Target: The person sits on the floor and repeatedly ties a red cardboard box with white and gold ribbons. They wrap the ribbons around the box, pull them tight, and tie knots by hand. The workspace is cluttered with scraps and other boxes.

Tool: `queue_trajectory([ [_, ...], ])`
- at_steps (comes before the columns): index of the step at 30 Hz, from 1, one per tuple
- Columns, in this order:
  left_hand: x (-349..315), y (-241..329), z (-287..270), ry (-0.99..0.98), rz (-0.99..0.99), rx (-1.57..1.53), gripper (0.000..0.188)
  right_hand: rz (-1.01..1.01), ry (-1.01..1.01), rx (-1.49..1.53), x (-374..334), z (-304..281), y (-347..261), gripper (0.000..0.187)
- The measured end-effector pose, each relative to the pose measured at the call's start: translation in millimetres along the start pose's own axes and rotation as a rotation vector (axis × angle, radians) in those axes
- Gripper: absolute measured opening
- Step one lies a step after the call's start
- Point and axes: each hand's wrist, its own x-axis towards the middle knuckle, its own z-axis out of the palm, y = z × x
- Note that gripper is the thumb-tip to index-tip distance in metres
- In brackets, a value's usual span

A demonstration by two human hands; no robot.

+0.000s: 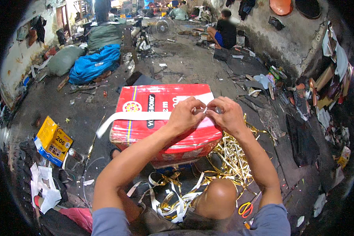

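Note:
A red cardboard box wrapped in clear film stands before my knees. Across its top lies a white strip, its left end curling over the box's edge. A pale sheet lies flat under my hands. My left hand is closed, thumb and fingertips pinching by the strip's right end. My right hand pinches from the other side, its fingertips meeting the left ones at a small white tip. The fingers hide most of this end. A heap of gold strips spreads right of the box.
White strips tangle between my legs. Orange-handled scissors lie by my right thigh. A yellow and blue carton stands at left, near a blue tarp bundle. A person sits farther back, near a fan. Scraps litter the floor.

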Motion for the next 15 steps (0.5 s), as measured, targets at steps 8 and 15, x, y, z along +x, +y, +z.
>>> queue_trajectory([
  [8, -12, -40, 12, 0.218, 0.223, -0.077, 0.012, 0.037, -0.058, 0.258, -2, 8, 6, 0.021],
  [15, 5, -29, 41, 0.086, 0.249, 0.169, 0.019, -0.010, -0.154, 0.235, -19, 0, 41, 0.019],
])
